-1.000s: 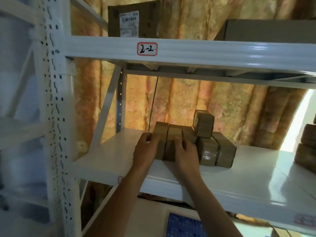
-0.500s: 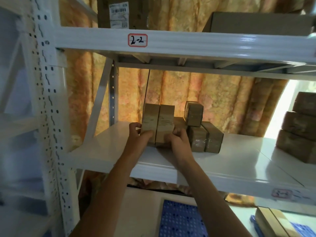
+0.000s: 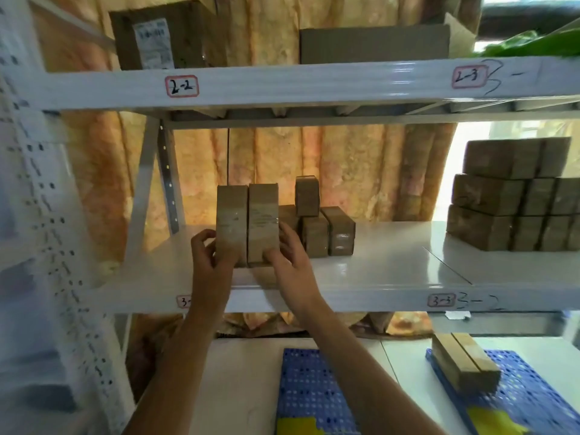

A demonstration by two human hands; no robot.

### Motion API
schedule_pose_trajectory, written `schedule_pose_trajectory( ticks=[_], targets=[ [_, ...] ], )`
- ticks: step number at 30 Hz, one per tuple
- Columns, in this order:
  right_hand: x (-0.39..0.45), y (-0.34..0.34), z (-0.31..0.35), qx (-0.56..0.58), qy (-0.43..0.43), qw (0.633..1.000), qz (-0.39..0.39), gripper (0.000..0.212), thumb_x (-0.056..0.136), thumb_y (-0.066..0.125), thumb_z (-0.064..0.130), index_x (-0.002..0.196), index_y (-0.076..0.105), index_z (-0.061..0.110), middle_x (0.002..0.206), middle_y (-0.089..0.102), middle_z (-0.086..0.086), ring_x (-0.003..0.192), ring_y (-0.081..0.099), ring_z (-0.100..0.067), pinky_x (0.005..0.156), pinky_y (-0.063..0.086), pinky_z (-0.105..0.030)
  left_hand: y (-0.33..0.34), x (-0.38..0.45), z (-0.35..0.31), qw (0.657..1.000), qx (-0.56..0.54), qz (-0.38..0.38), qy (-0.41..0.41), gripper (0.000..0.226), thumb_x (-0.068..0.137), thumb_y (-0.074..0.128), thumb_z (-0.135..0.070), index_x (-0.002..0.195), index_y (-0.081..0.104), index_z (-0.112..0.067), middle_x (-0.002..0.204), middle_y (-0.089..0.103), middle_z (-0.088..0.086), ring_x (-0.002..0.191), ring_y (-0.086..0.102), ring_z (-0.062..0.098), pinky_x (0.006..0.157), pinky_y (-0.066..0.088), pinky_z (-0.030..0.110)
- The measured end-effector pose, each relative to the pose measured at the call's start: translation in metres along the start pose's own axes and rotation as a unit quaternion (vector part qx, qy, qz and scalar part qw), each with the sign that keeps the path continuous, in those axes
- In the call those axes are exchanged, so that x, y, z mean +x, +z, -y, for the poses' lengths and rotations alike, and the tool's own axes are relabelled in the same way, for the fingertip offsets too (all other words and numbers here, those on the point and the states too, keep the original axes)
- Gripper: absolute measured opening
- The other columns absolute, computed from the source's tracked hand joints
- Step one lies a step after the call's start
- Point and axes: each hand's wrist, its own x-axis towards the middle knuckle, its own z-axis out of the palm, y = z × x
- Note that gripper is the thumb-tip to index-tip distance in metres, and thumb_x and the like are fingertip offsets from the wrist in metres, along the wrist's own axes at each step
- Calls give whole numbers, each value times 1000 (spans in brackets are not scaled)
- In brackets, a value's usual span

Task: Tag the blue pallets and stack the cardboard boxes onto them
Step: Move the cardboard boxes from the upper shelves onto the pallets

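Two small cardboard boxes (image 3: 248,222) stand upright side by side near the front of the white middle shelf (image 3: 376,271). My left hand (image 3: 210,255) grips their left side and my right hand (image 3: 287,255) grips their right side, pressing them together. Behind them a cluster of more small boxes (image 3: 326,230) sits on the shelf. Below, on the lower surface, lie two blue pallets: the nearer pallet (image 3: 309,390) carries a yellow tag (image 3: 298,426), and the right pallet (image 3: 514,400) has a yellow tag (image 3: 496,419) and two boxes (image 3: 464,365) on it.
A stack of larger brown boxes (image 3: 514,199) fills the shelf's right end. The upper shelf beam (image 3: 314,80), labelled 2-2 and 2-3, holds big cartons (image 3: 373,45). A perforated white upright (image 3: 47,246) stands at left. Orange curtains hang behind.
Both hands pulled the two boxes forward from the cluster toward the shelf's front edge and stood them upright. The view widened, bringing both blue pallets into sight.
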Motion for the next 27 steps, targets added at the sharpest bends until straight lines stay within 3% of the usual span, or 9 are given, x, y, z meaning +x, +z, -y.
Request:
schedule_pose_trajectory(
  ticks=[5,8,11,12,15,17,19,23,27],
  targets=[
    [-103,-57,37,-25,-28,999,-1,54,100,56,30,150,43,49,145,57,12,132,55,-6,107,51,-36,39,-119,-37,999,-24,-15,22,56,80,67,-54,129,44,-36,119,65,-5,98,67,2,70,55,14],
    [-181,-122,43,-24,-2,1000,-17,55,97,57,32,149,46,49,145,59,10,132,57,-11,104,54,-38,78,-209,-38,999,-46,3,7,50,80,67,-27,123,48,-47,118,63,-20,104,65,1,73,56,16],
    [-259,-188,38,-55,53,996,-44,55,96,63,51,148,46,52,149,55,19,137,53,-6,109,50,-40,121,-301,-17,996,-60,2,-58,63,90,64,9,118,51,-46,121,65,-1,99,66,2,77,56,19],
    [-285,-211,33,-67,73,993,-62,57,94,65,53,147,47,51,148,55,21,136,53,-6,109,49,-40,139,-330,-11,994,-59,10,-87,65,90,61,16,116,53,-44,117,68,-6,94,66,-3,76,55,15],
    [-356,-277,19,-76,148,978,-127,64,81,73,35,142,54,43,141,64,13,125,62,-3,101,55,-32,193,-413,9,980,-59,59,-179,56,80,71,15,113,56,-27,100,76,-18,84,69,-7,68,54,11],
    [-393,-321,17,-82,188,965,-161,69,75,79,27,139,56,37,135,69,10,116,67,2,89,56,-18,231,-455,21,962,-73,86,-250,56,72,72,23,107,55,-18,89,76,1,73,71,-5,62,55,12],
    [-415,-362,18,-94,228,952,-182,74,75,86,22,141,55,35,129,72,10,113,69,-1,90,58,-23,268,-481,35,947,-79,106,-291,60,74,65,32,110,53,-14,96,67,11,68,70,-7,58,54,10],
    [-428,-434,4,-129,278,928,-213,64,76,88,16,131,61,36,110,79,12,102,75,-9,92,61,-39,329,-515,63,931,-40,152,-329,54,76,70,24,116,55,-9,103,66,6,77,72,-6,62,55,12],
    [-409,-499,-31,-128,306,909,-254,63,78,86,7,131,62,30,106,80,10,95,76,-7,80,62,-26,388,-515,92,919,4,171,-356,55,76,83,3,124,59,-9,110,71,13,97,70,24,74,57,27]
  ],
)
